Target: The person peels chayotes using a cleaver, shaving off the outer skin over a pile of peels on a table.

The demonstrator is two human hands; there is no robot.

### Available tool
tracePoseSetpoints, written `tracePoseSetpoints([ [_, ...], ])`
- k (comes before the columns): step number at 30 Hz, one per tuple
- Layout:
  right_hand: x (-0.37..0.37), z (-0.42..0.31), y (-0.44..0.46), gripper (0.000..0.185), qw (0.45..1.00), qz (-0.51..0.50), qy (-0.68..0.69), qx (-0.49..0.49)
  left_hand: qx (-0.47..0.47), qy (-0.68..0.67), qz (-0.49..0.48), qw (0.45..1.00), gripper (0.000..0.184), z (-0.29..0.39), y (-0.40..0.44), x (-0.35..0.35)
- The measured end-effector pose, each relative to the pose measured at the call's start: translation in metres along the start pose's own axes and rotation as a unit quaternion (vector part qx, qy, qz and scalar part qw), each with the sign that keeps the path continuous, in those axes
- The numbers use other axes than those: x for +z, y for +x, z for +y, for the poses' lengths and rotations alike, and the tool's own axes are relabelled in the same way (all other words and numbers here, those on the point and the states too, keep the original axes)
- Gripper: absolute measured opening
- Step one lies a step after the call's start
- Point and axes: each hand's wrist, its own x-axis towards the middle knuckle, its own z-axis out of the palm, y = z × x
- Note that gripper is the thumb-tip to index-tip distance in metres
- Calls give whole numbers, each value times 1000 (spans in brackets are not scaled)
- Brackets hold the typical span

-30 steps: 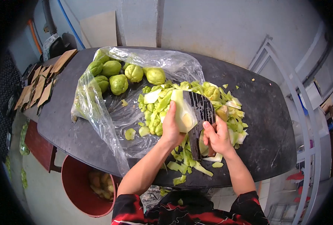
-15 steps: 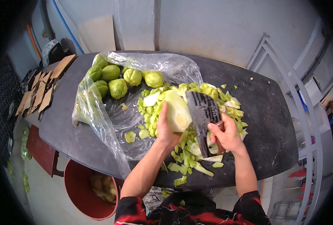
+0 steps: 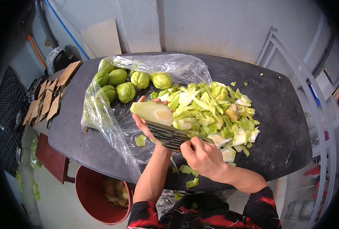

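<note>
My left hand [image 3: 145, 128] cradles a pale, peeled chayote [image 3: 149, 112] from beneath, its cut face turned up with the seed area showing. Closed in a fist, my right hand [image 3: 205, 158] grips a broad, dark-bladed knife [image 3: 168, 136]; its handle is hidden by the fingers. The blade lies along the near side of the chayote, close to my left palm; I cannot tell whether it touches. Just right of the chayote, a heap of green peelings and pale slices [image 3: 200, 107] spreads over the table.
Several whole chayotes [image 3: 125, 92] sit in an open clear plastic bag [image 3: 110, 128] at the left of the dark table [image 3: 280, 126]. A red bucket [image 3: 81, 194] with pale pieces inside stands below the front edge. White railing [image 3: 306, 72] runs along the right.
The knife has swung from upright to nearly level and moved left, against the chayote's near side. My left hand has shifted left and tipped the chayote over sideways. The view has shifted slightly.
</note>
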Motion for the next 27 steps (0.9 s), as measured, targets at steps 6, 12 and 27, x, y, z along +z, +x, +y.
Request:
tracePoseSetpoints([
  [6,6,-6,2,11,999,11,34,3,76,32,-1,997,64,2,2,4],
  [12,2,-7,2,18,998,-3,62,22,126,100,-33,986,63,3,2,5],
  [27,13,-2,10,18,998,28,37,46,-14,-51,-69,996,58,-18,-15,-1],
])
